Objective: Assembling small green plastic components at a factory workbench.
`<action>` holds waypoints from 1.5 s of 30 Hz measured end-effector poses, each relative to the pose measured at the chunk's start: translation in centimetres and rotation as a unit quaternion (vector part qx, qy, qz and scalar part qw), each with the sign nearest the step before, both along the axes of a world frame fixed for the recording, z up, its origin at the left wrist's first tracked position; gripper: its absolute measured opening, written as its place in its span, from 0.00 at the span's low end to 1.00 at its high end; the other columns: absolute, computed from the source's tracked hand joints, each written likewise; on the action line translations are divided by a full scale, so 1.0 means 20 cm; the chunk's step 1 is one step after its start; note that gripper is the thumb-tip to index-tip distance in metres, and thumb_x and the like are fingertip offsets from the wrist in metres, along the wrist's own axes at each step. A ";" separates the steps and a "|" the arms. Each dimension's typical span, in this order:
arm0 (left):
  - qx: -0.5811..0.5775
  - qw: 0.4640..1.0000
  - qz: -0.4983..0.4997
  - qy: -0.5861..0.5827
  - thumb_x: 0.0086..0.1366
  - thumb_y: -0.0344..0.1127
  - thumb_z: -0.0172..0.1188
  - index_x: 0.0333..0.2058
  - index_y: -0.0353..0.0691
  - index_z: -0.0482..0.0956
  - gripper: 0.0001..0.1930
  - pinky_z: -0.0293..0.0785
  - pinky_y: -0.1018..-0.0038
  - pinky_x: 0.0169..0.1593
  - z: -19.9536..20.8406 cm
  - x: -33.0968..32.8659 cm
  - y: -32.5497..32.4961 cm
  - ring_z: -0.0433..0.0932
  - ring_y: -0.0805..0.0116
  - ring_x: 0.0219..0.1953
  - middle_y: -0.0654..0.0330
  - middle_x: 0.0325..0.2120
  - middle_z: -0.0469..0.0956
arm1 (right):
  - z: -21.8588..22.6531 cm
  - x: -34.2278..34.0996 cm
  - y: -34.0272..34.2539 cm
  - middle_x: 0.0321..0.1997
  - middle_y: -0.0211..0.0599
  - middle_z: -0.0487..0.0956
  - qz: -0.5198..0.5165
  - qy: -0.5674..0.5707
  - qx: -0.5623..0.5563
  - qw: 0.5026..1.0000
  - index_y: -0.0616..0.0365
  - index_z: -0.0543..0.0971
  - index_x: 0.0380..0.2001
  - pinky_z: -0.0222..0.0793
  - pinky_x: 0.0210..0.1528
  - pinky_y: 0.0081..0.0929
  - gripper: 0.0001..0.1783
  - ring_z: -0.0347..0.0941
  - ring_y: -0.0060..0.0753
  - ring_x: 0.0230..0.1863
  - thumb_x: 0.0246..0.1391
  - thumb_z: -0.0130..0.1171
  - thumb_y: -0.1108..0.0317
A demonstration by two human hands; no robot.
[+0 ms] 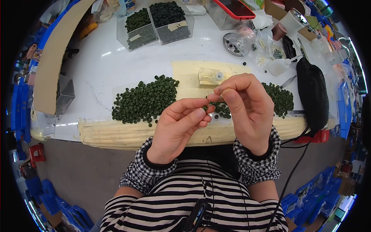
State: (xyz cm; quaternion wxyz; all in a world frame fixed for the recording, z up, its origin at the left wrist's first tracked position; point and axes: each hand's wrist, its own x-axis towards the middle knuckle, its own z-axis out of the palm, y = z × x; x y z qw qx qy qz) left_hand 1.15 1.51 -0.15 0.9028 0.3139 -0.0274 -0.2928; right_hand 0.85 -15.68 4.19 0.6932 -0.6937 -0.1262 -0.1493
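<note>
Between the thumb and fingertips of my left hand [179, 125] is a small dark green round piece [205, 108], button-like in shape. Close beside it, my right hand [249, 112] is raised with thumb and forefinger pinched together; what lies between those tips is too small to make out. Both hands hover over the table's near edge, their fingertips almost touching. Left of them spreads a large heap of the same green pieces [145, 98]. A few loose ones [221, 110] lie partly hidden beneath my hands, and a smaller heap [279, 99] sits to the right.
Two clear bins of green pieces [170, 19] stand at the back. A taped yellowish block [210, 77] lies just beyond my hands. Farther right are a round dish [234, 44], a white squeeze bottle [279, 67], tweezers [289, 81] and a black padded object [312, 94]. Cardboard [58, 58] rises at left.
</note>
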 end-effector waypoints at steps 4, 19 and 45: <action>0.007 1.000 0.003 -0.005 0.68 0.26 0.54 0.51 0.33 0.75 0.13 0.78 0.79 0.47 0.00 0.00 0.00 0.79 0.73 0.41 0.53 0.44 0.80 | -0.01 0.00 0.00 0.31 0.34 0.78 -0.001 -0.012 -0.017 1.000 0.66 0.75 0.34 0.75 0.34 0.17 0.04 0.78 0.21 0.30 0.60 0.57 0.75; 0.034 0.999 0.028 -0.010 0.68 0.26 0.55 0.48 0.37 0.76 0.11 0.77 0.81 0.44 0.01 -0.02 0.00 0.78 0.74 0.38 0.55 0.41 0.80 | -0.04 0.12 -0.08 0.29 0.37 0.79 -0.199 -0.108 -0.153 0.962 0.65 0.77 0.31 0.73 0.35 0.21 0.04 0.78 0.27 0.30 0.57 0.60 0.75; 0.024 0.998 0.043 -0.034 0.69 0.27 0.53 0.50 0.35 0.75 0.12 0.77 0.81 0.45 -0.02 0.00 0.01 0.79 0.75 0.40 0.54 0.42 0.80 | -0.14 -0.03 -0.40 0.27 0.31 0.76 -0.256 -0.035 -0.538 0.802 0.60 0.81 0.25 0.64 0.40 0.34 0.04 0.69 0.38 0.35 0.43 0.66 0.74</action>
